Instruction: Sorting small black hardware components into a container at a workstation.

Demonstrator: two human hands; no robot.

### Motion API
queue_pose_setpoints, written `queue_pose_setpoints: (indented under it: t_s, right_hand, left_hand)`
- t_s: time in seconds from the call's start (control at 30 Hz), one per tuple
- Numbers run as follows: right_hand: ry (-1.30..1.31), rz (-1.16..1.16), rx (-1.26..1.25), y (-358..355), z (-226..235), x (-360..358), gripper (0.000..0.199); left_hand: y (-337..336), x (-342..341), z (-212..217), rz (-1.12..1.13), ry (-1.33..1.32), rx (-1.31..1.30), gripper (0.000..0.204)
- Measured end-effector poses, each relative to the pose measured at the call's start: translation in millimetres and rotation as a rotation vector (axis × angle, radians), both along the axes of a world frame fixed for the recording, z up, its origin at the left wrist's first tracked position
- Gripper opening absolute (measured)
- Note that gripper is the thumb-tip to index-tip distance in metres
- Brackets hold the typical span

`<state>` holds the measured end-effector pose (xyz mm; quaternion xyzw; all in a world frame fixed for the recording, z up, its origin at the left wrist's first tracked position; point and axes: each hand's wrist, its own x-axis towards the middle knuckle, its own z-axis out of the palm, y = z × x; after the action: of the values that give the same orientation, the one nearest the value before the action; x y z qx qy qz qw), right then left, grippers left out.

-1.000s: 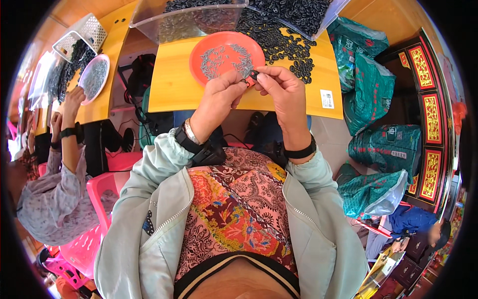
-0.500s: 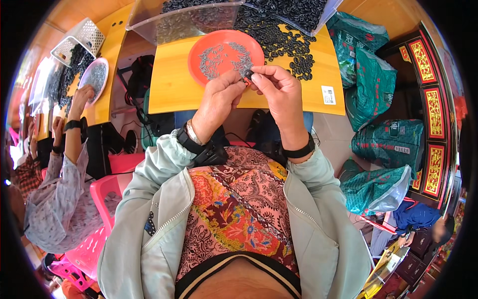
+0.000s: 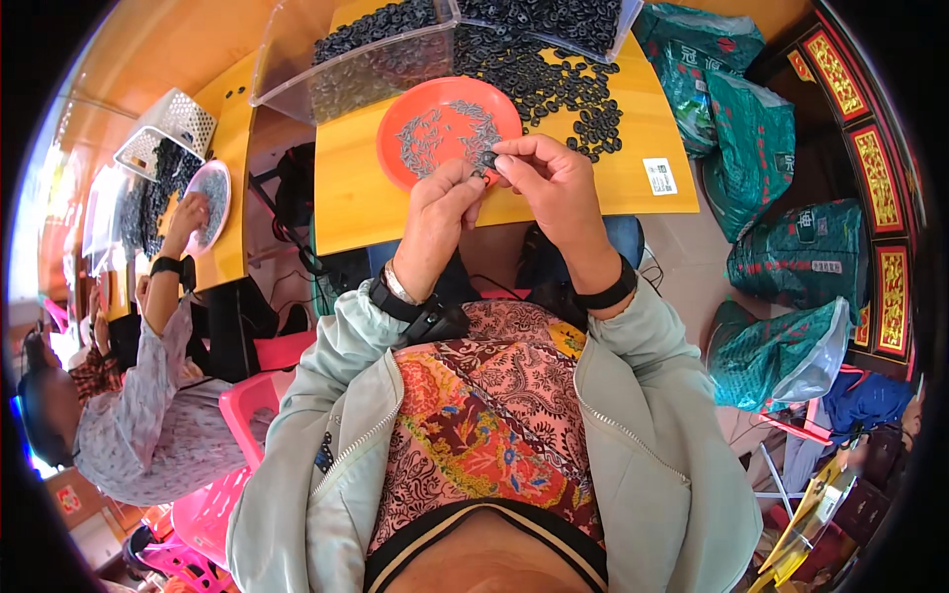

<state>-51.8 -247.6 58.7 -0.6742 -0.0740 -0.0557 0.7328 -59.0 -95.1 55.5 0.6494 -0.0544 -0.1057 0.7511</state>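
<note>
My right hand (image 3: 560, 194) pinches a small black oval plastic piece (image 3: 488, 158) between thumb and fingers. Close against it is my left hand (image 3: 442, 211), its thumb and fingers pressed together; whatever it grips is too small and hidden to name. Both hands are raised over the near rim of a round red plate (image 3: 437, 93). Small grey pin-like parts (image 3: 420, 141) lie scattered in that plate. Many more black oval pieces (image 3: 595, 128) are heaped on the yellow table (image 3: 583, 201) beyond my right hand.
Clear plastic bins (image 3: 287, 84) of black pieces stand at the table's far side. Green sacks (image 3: 796, 252) line the floor at right. To the left, a co-worker's hand (image 3: 190, 213) reaches over a pale plate near a white basket (image 3: 178, 121). A pink chair (image 3: 240, 405) stands at left.
The view has shifted slightly, so the table sits lower and further right. My hands stay together at the plate's near rim, the black piece still in my right fingers.
</note>
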Motion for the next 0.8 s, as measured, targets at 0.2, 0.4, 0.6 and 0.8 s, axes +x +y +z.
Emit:
queue_pose_setpoints:
  t_s: [0.2,0.4,0.6,0.8]
  right_hand:
    - [0.000,0.011,0.000,-2.5,-3.0,0.0,0.013]
    - [0.002,0.029,-0.010,-2.1,-6.1,1.7,0.013]
    - [0.017,0.032,-0.009,-1.4,-4.9,0.9,0.014]
    - [-0.014,0.057,-0.096,-1.7,-5.9,2.9,0.013]
  left_hand:
    - [-1.0,2.3,-2.3,-0.024,-0.022,0.032,0.016]
    - [-0.6,3.8,-5.6,-0.021,-0.021,-0.003,0.016]
    - [-0.2,3.8,-7.3,-0.021,-0.017,-0.026,0.015]
    - [0.5,4.7,-7.5,-0.017,-0.009,-0.011,0.015]
